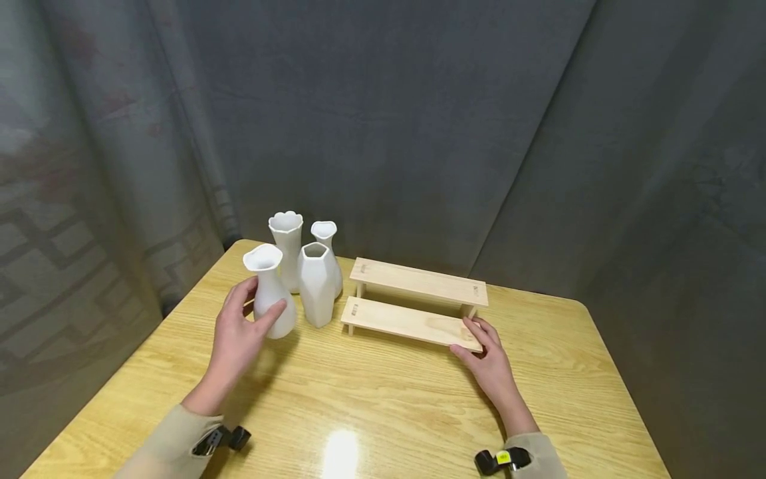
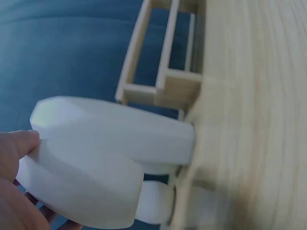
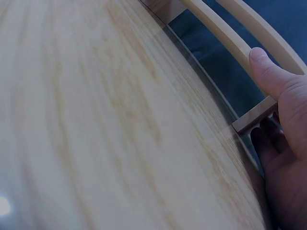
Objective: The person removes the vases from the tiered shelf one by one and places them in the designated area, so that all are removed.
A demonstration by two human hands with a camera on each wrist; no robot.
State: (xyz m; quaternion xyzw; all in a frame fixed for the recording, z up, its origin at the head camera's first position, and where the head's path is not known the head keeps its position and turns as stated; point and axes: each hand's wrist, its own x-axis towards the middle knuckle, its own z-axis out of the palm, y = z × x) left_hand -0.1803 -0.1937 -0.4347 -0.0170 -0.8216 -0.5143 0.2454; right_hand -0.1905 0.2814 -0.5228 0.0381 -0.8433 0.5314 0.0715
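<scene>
My left hand [image 1: 235,332] grips the belly of a white vase [image 1: 274,306] with a wavy rim, thumb on its near side. In the left wrist view this vase [image 2: 81,184] leans over, its base apart from the tabletop. Just right of it stands a faceted white vase [image 1: 318,289] with an angular mouth. A two-step wooden stand [image 1: 407,322] sits to the right. My right hand [image 1: 492,364] holds the right end of its lower step, and the right wrist view shows the thumb [image 3: 261,62] along the front edge and the fingers curled around the end.
Behind stand a tall white vase [image 1: 287,249] with a scalloped rim and a narrow-necked white vase [image 1: 325,232]. All are on a light wooden table [image 1: 371,392]. Grey curtains [image 1: 383,133] hang close behind the table and along its sides.
</scene>
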